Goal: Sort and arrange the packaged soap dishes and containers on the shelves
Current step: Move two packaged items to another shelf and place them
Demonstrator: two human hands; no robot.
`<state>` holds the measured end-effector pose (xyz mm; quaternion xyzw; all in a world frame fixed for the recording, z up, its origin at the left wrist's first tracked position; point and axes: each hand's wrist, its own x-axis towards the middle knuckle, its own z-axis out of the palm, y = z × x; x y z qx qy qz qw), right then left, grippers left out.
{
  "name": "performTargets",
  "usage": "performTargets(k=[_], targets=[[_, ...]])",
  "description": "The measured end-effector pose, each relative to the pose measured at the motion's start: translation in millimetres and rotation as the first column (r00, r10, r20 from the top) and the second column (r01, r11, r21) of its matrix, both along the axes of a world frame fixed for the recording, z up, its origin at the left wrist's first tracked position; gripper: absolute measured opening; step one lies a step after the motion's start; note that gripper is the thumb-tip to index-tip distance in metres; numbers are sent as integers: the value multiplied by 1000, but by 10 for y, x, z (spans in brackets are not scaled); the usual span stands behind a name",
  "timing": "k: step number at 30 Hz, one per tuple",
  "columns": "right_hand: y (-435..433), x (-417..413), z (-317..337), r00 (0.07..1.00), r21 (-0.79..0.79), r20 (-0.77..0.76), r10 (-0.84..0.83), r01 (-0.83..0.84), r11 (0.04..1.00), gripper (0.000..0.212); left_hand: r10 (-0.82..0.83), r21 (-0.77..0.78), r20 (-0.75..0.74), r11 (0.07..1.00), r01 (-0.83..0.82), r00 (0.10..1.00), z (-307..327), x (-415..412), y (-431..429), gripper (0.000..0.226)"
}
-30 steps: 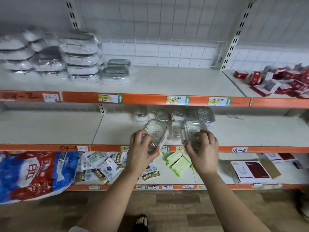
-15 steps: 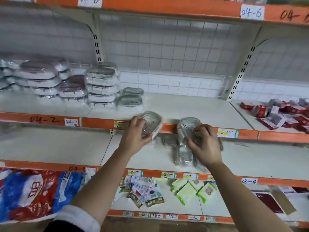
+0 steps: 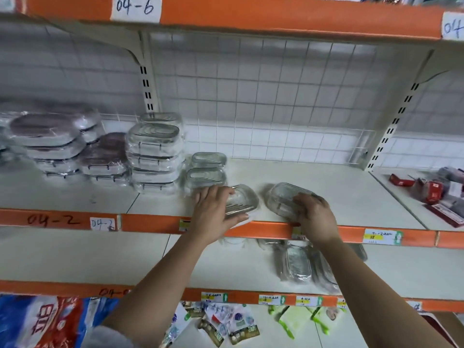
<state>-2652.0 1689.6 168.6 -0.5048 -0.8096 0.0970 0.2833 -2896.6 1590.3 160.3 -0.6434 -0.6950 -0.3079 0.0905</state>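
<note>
Our left hand (image 3: pixel 216 212) grasps the left soap dish (image 3: pixel 244 200), right hand (image 3: pixel 316 218) seemingly the right soap dish (image 3: pixel 282 197); we should square both beside the stack (image 3: pixel 207 175).

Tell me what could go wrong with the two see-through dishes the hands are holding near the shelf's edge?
1. The left dish that the left hand grips lies at the shelf's orange front edge; let go there, it might slide off and drop.
2. The right dish under the right hand is near that edge too, and its plastic wrap looks slippery.
3. Pushing the left dish further back could bump the pile of dishes behind it.
</note>
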Motion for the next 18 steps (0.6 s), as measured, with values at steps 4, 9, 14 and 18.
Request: performTargets(k=[4, 9, 14, 18], targets=[[64, -110, 2, 998, -62, -58, -20, 16, 998, 41, -89, 131, 12, 988, 87, 996, 86, -120, 71, 67], [151, -341, -25, 997, -51, -71, -35, 32, 998, 45, -21, 84, -70, 996, 27, 997, 445, -406, 390, 77], [283, -582, -54, 997, -17, -74, -33, 32, 999, 34, 56, -34, -80, 998, -59, 995, 681, -671, 886, 79], [385, -731, -58, 998, 4, -68, -14, 14, 1000, 31, 87, -151, -108, 983, -103, 990, 778, -817, 1281, 78]])
